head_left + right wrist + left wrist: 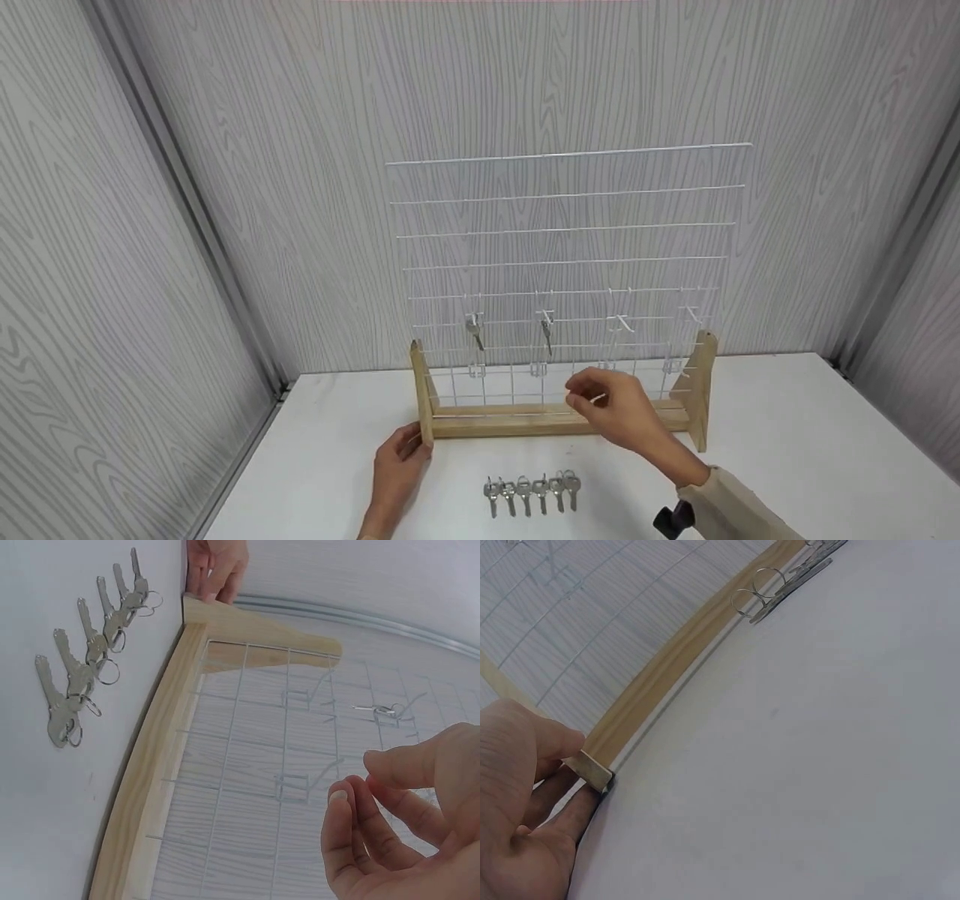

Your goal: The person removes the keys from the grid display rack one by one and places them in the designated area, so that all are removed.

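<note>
My left hand (397, 469) grips the front end of the left wooden foot (591, 769) of a white wire rack (517, 262), thumb on one side and fingers on the other. Raised before the rack's lower right half, my right hand (615, 409) has loosely bent fingers; the right wrist view shows nothing between thumb and fingertips. One key (473, 327) hangs from the leftmost hook of the upper row, and another key (547, 331) from the hook beside it. On the table in front lies a row of several silver keys (524, 489), each with a ring.
Two hooks to the right, including a white hook (622, 323), carry no key. Lower hooks (538, 368) sit beneath them. A wooden crossbar (510, 426) joins the left foot to the right foot (702, 390). Grey wood-patterned panels (300, 187) enclose the white table (330, 420).
</note>
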A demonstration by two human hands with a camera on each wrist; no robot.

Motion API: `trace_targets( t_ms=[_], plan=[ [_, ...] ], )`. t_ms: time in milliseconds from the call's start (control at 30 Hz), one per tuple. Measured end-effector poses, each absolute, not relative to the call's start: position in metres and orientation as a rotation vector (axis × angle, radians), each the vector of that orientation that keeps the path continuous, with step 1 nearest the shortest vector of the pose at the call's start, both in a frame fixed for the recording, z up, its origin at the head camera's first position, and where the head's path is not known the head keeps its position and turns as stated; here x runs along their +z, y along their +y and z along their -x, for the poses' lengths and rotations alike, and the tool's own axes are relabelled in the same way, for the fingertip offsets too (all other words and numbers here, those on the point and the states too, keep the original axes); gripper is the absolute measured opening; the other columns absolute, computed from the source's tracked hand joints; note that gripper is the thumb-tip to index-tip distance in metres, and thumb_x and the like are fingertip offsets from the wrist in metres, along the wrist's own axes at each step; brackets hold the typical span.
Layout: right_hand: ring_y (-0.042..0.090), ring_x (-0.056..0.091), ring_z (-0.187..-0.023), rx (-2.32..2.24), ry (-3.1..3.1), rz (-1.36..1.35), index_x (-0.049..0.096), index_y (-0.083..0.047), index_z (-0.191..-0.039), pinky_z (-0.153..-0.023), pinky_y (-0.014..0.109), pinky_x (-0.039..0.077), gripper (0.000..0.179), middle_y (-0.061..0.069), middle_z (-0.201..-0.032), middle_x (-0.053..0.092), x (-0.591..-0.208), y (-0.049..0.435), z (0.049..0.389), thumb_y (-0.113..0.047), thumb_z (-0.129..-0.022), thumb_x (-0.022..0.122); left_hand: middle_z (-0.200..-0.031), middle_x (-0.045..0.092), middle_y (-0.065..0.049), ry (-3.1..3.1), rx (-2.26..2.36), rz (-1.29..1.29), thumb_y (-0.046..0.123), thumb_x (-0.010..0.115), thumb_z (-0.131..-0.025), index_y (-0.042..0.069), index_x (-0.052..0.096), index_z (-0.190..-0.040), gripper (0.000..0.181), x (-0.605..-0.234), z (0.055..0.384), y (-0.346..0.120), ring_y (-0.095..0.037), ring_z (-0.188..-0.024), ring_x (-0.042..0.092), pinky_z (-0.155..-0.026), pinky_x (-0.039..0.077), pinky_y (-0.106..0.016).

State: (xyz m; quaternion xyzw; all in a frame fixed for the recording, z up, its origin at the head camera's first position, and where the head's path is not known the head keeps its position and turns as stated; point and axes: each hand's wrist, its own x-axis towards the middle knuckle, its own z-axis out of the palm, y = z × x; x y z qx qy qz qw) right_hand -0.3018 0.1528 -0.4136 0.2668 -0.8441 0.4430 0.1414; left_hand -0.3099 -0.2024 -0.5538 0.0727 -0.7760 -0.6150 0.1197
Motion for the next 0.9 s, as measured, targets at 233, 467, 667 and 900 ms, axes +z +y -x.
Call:
trace_targets(
  t_ms=[233, 467, 667, 900],
  plan=[
    [0.018, 0.075, -0.085, 1.264, -2.343, -0.717, 0.078, -0.007, -0.108, -0.074, 0.024, 0.066, 0.011, 0.002, -0.094, 0.078, -0.398, 0.145, 0.310, -0.004, -0.097, 0.077, -0.146, 0.062, -0.028, -2.270, -1.798, -0.178, 0.005, 0.066, -0.101, -0.004, 0.061, -0.143, 0.043, -0.553, 0.309, -0.202, -0.045, -0.138, 0.060, -0.107, 0.063, -0.039],
    [0.018, 0.075, -0.088, 1.302, -2.295, -0.643, 0.078, -0.009, -0.110, -0.075, 0.022, 0.063, 0.013, 0.001, -0.096, 0.078, -0.391, 0.140, 0.318, -0.005, -0.098, 0.076, -0.146, 0.062, -0.029, -2.249, -1.813, -0.149, 0.005, 0.066, -0.102, -0.005, 0.060, -0.143, 0.043, -0.552, 0.308, -0.202, -0.045, -0.137, 0.061, -0.105, 0.064, -0.035],
    [0.019, 0.075, -0.088, 1.332, -2.270, -0.580, 0.078, -0.006, -0.110, -0.076, 0.021, 0.062, 0.014, 0.003, -0.095, 0.078, -0.386, 0.136, 0.327, -0.003, -0.097, 0.077, -0.146, 0.062, -0.028, -2.260, -1.812, -0.177, 0.005, 0.066, -0.102, -0.004, 0.060, -0.144, 0.043, -0.552, 0.308, -0.202, -0.045, -0.137, 0.061, -0.105, 0.064, -0.037],
    [0.022, 0.076, -0.094, 1.354, -2.277, -0.548, 0.078, -0.003, -0.116, -0.080, 0.020, 0.062, 0.017, 0.007, -0.102, 0.079, -0.377, 0.134, 0.335, -0.007, -0.099, 0.075, -0.147, 0.061, -0.028, -2.273, -1.815, -0.206, 0.005, 0.066, -0.102, -0.003, 0.060, -0.143, 0.043, -0.553, 0.309, -0.202, -0.045, -0.138, 0.060, -0.108, 0.063, -0.039]
  ],
)
